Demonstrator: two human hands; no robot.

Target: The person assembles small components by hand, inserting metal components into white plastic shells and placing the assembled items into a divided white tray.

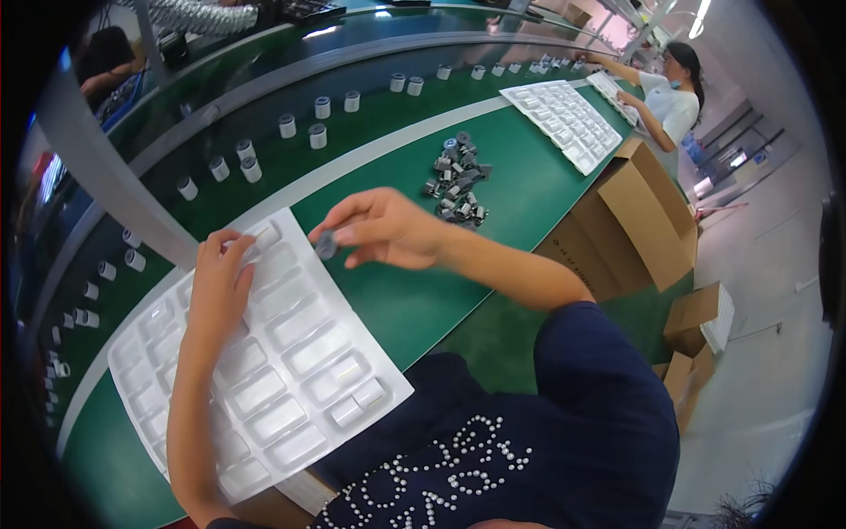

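At the far corner of the white tray (330,286), the left hand (220,273) is curling beside a white cylinder (267,236); whether it is gripping, I cannot tell. To the right, the right hand (383,231) is pinching a grey round part (327,245), which could slip from fingertips alone. The tray's near side is overhanging the green table (388,309), so pressing there could tip it.

A long green table (414,309) runs across the room. A white post (110,172) leans beside it. The floor (485,353) below is green. A bright lamp (700,19) shines up high. The far wall looks pale, but it's blurry.
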